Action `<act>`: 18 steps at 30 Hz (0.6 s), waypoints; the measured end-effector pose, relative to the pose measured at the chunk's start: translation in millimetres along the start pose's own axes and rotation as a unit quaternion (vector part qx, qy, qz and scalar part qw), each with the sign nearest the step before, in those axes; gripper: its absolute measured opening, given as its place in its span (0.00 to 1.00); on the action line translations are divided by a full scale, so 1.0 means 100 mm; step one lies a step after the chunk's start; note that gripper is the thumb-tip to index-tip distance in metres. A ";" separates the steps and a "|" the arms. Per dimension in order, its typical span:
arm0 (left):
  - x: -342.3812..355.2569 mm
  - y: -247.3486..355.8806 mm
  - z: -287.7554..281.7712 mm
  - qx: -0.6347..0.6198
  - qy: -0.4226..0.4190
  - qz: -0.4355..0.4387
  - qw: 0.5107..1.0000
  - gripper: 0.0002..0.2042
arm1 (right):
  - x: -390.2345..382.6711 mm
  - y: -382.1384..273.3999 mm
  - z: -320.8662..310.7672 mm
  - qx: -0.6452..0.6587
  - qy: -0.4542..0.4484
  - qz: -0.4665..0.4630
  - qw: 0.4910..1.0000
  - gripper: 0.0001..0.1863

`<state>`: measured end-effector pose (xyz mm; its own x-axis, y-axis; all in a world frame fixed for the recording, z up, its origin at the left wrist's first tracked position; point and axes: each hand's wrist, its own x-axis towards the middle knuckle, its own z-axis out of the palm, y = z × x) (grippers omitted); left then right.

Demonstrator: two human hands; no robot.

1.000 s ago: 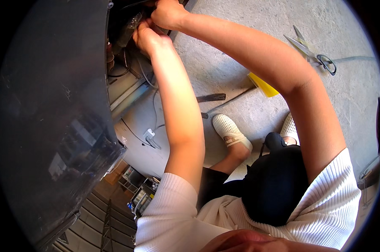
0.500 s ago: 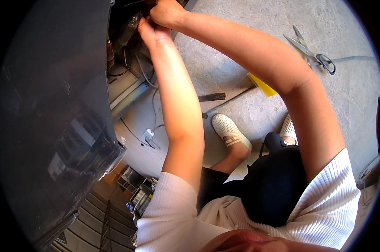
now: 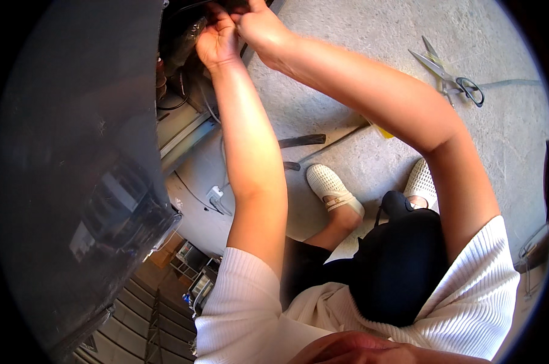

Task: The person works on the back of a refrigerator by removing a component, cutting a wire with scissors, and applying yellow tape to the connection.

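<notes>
At the top of the view, both my hands work at the open, shadowed compartment of a large dark glossy cabinet. My left hand has its palm turned up and its fingers curled inward, beside a dark part wrapped in shiny film. Close against its fingertips, my right hand is bent with the fingers pinched together. Whatever the fingers of either hand hold is too small and dark to make out. Below the left wrist, a reddish-brown fitting and thin cables show inside the compartment.
Scissors with black handles lie open on the concrete floor at the right. Dark tube pieces and a white plug with its cord lie near my feet. A yellow item is partly behind my right forearm.
My right hand has shifted slightly right and down, uncovering more of my left hand. The left palm has turned more into view, and the right forearm now covers more of the yellow item.
</notes>
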<state>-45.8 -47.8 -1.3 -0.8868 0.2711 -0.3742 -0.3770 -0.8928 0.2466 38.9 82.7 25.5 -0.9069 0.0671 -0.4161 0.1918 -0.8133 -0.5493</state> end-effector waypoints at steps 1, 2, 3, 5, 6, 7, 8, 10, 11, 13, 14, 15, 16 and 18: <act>0.14 0.06 -0.15 -0.008 -0.009 0.022 1.000 0.13 | -0.01 0.01 -0.07 0.002 -0.001 0.016 1.000 0.26; 0.14 0.05 -0.15 -0.008 0.009 0.006 1.000 0.12 | -0.07 0.01 -0.14 0.000 -0.009 0.039 0.999 0.30; 0.19 0.00 -0.15 0.001 0.007 0.006 1.000 0.12 | -0.16 -0.05 -0.22 -0.008 -0.019 0.043 0.999 0.30; 0.15 0.03 -0.19 0.022 0.005 0.029 0.999 0.12 | -0.47 -0.14 -0.31 -0.023 -0.058 0.062 0.996 0.28; 0.16 -0.04 -0.20 0.032 0.003 0.042 0.999 0.12 | -0.57 -0.19 -0.37 -0.028 -0.069 0.074 0.994 0.28; 0.15 -0.08 -0.21 0.041 0.019 0.051 0.998 0.11 | -0.67 -0.23 -0.43 -0.033 -0.081 0.085 0.993 0.27; 0.12 -0.21 -0.11 0.050 0.034 0.054 0.997 0.10 | -0.75 -0.27 -0.48 -0.037 -0.087 0.094 0.991 0.26; 0.20 -0.15 -0.14 0.044 0.068 0.046 0.996 0.09 | -0.95 -0.32 -0.52 -0.074 -0.096 0.110 0.986 0.24; 0.29 0.21 -0.34 0.028 0.085 0.047 0.995 0.08 | -1.08 -0.32 -0.49 -0.094 -0.114 0.125 0.981 0.23; 0.40 0.50 -0.58 0.013 0.107 0.046 0.993 0.07 | -1.26 -0.32 -0.48 -0.102 -0.157 0.124 0.975 0.20; 0.44 0.47 -0.58 0.016 0.109 0.043 0.993 0.06 | -1.30 -0.31 -0.49 -0.105 -0.173 0.113 0.973 0.20; 0.46 0.45 -0.58 0.019 0.111 0.041 0.993 0.06 | -1.35 -0.30 -0.49 -0.107 -0.190 0.103 0.971 0.20; 0.47 0.40 -0.60 0.044 0.113 0.059 0.991 0.06 | -1.41 -0.30 -0.48 -0.071 -0.182 0.107 0.975 0.17; 0.41 0.08 -0.42 0.094 0.118 0.092 0.984 0.06 | -1.50 -0.32 -0.51 -0.073 -0.210 0.117 0.968 0.17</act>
<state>-74.0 -58.7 -51.9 -0.8659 0.0002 -0.5002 -0.2790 -0.8302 0.4826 188.6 128.3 68.3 -0.8991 -0.3744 -0.2269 0.4331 -0.6850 -0.5858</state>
